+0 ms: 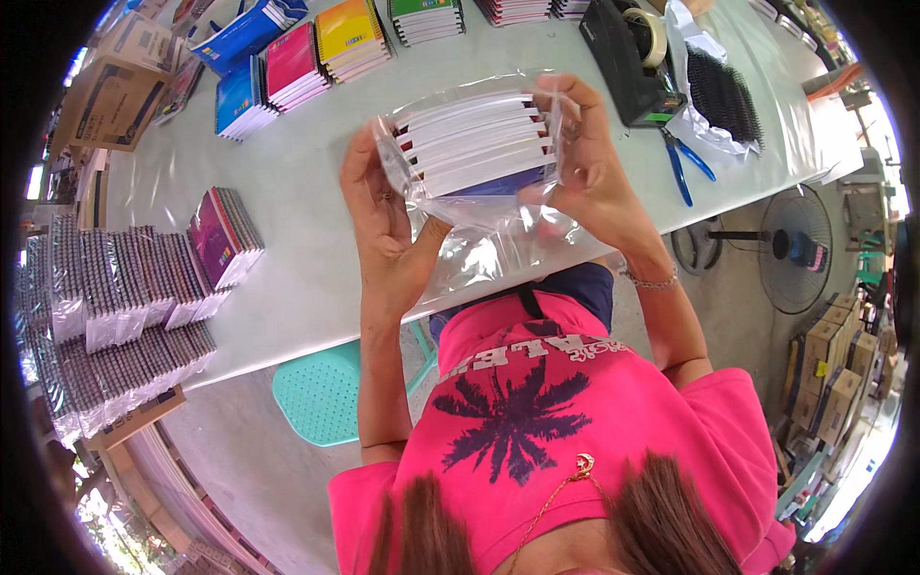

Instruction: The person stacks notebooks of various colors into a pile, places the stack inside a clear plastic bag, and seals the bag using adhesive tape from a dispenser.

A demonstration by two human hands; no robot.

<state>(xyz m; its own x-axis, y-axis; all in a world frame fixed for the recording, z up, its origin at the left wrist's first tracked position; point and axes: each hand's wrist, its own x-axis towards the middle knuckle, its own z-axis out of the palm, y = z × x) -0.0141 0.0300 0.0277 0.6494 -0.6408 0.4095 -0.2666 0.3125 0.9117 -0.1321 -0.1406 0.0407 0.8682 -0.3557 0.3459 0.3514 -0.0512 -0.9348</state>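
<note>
A stack of spiral notebooks [474, 144] sits inside a clear plastic bag [479, 259], page edges facing up and a blue cover showing at the near side. My left hand [388, 216] grips the bag and stack from the left, thumb pressed at the near corner. On the other side my right hand [586, 163] holds the right end, its fingers curled over the far corner and its thumb on the near side. The loose part of the bag spreads toward the table's front edge, below the stack.
Stacks of blue, pink, yellow and green notebooks [350, 38] line the far side of the table [297, 211]. Wrapped notebooks [115, 287] are piled at the left. A black tape dispenser [623, 67], blue-handled pliers [682, 168] and black spiral coils [724, 96] lie at right.
</note>
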